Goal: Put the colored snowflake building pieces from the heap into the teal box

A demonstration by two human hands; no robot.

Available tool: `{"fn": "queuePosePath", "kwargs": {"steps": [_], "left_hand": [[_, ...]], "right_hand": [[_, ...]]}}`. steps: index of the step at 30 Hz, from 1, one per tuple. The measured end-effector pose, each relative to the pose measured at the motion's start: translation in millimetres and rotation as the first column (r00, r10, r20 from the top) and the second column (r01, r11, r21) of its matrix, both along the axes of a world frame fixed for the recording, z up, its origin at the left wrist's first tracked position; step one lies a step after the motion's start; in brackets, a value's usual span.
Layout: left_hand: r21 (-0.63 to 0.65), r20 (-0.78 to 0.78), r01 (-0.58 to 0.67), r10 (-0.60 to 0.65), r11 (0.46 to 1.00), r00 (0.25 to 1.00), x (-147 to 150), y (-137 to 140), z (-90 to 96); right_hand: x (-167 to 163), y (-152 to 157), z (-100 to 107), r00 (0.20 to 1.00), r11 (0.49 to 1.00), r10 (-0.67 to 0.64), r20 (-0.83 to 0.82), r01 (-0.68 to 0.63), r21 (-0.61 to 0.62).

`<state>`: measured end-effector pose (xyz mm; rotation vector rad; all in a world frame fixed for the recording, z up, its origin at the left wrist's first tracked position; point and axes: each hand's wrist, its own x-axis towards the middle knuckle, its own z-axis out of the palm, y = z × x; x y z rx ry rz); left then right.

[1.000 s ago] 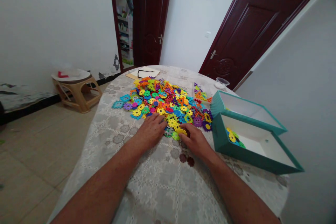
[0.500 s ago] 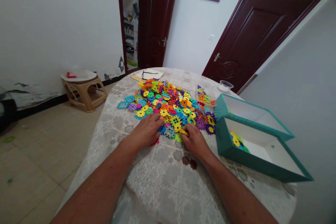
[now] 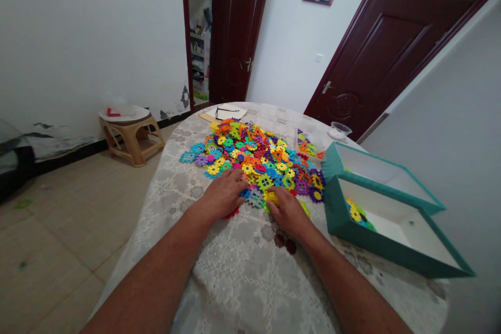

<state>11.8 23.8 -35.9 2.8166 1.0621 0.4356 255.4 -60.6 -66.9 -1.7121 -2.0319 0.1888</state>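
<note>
A heap of colourful interlocking plastic pieces point(image 3: 250, 151), round flower shapes and square notched ones, spreads over the table. At its near edge my left hand point(image 3: 223, 195) rests with the fingers apart, curved over pieces beside a grey square piece point(image 3: 255, 198). Part of a red piece point(image 3: 232, 213) shows under that hand. My right hand point(image 3: 290, 211) is closed, with yellow flower-shaped pieces point(image 3: 271, 198) at its thumb and fingertips; how many is hidden. A lime green piece point(image 3: 305, 209) pokes out on its right side.
A teal open box point(image 3: 371, 237) at the right holds a few pieces, with a second teal box part point(image 3: 391, 167) behind it. Glasses point(image 3: 227, 110) lie on paper at the far edge. A clear tub point(image 3: 340, 129) stands far right; a stool point(image 3: 133, 141) stands left.
The view has shifted slightly. My right hand has lowered over the yellow pieces, and a lime green piece now shows at its right. My left hand stays about where it was.
</note>
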Motion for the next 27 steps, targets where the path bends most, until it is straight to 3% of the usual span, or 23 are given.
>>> {"fn": "queuePosePath", "kwargs": {"steps": [9,19,27], "left_hand": [[0.077,0.110,-0.004,-0.004,0.997,0.994,7.1,-1.0,7.3],[-0.167,0.089,0.026,-0.011,0.986,0.996,22.2,-13.5,8.6],[-0.237,0.252,0.071,-0.009,0.969,0.968,24.6,-14.9,11.0]], "right_hand": [[-0.6,0.8,8.6,0.995,0.996,0.082,-0.063,-0.080,0.032],[-4.6,1.0,14.3,0.994,0.998,0.065,-0.093,-0.063,0.018],[0.2,-2.3,19.5,0.998,0.998,0.034,-0.056,-0.037,-0.053]]}}
